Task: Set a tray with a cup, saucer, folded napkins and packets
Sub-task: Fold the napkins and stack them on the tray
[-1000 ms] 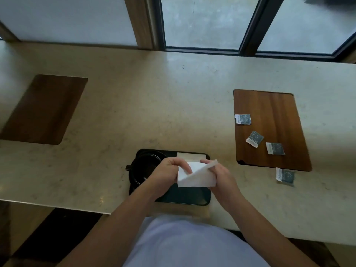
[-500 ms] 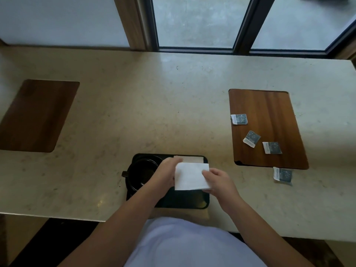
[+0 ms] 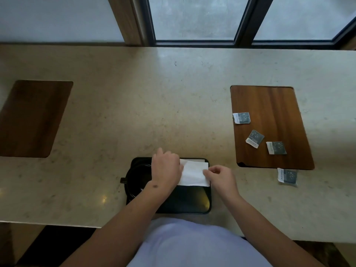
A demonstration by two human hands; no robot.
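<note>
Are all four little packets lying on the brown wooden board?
No, three packets lie on the wooden board, but the fourth packet lies off it on the counter.

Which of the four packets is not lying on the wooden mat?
The packet nearest the person, lying on the bare counter just below the right mat's near right corner. The other three lie on that mat.
</note>
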